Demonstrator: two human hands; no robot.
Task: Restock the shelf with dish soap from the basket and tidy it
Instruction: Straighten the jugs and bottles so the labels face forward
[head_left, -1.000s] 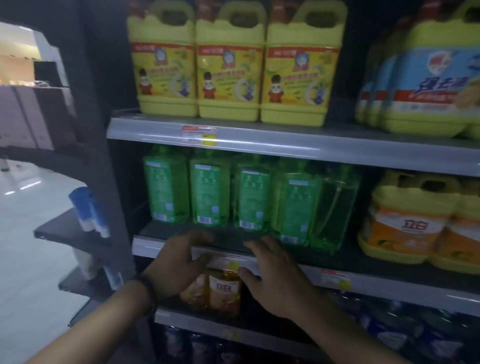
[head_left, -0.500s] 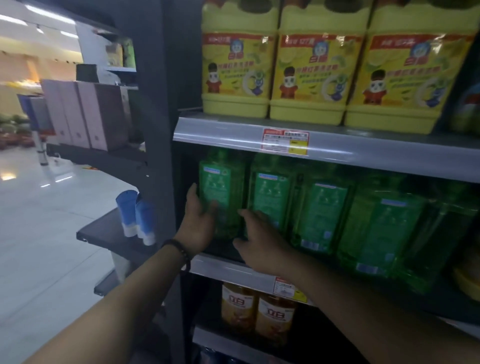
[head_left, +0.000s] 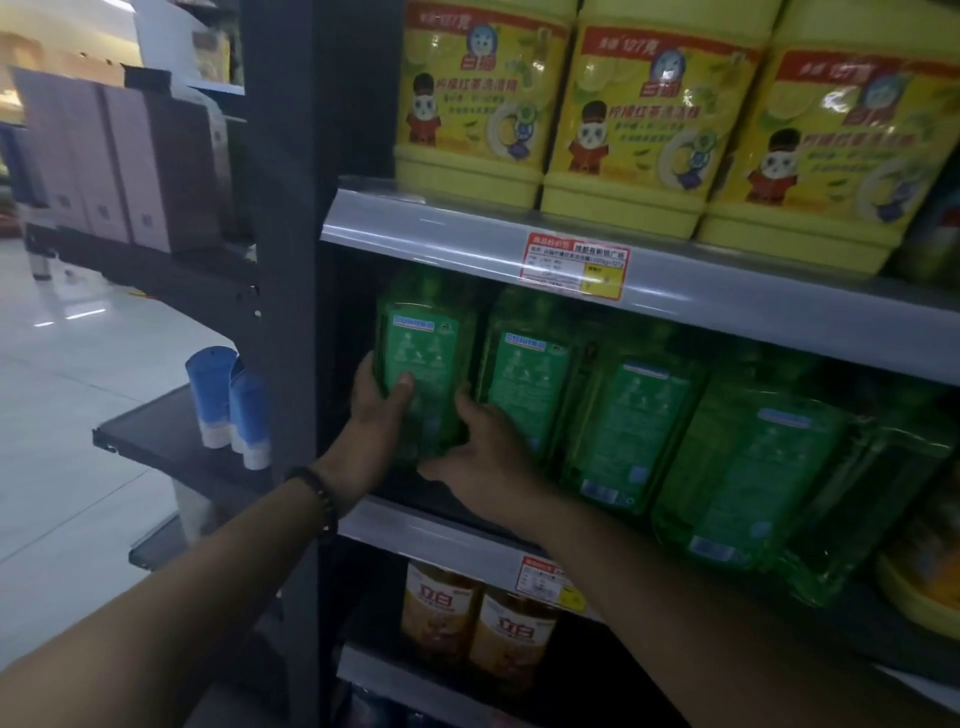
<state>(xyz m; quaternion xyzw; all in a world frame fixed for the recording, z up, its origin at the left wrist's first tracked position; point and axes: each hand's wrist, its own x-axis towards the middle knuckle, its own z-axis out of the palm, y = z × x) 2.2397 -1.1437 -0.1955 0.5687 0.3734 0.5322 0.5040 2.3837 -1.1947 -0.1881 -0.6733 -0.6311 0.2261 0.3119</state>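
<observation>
Centrally: leftmost green dish soap bottle on middle shelf, gripped btwn both hands. Left hand clasps its left side, thumb across label; right hand holds lower-right edge.

Single view, camera on my head. Looks forward, slightly down and rightward, at shelf from close range, wide-angle bend at edges. My forearms enter from bottom edge, left hand and right hand near frame centre, both on green bottle. Yellow jugs cut off at top edge. Dark upright splits frame: shelf to right, pale floor and farther racks to left. No second view, so no overlap.
</observation>
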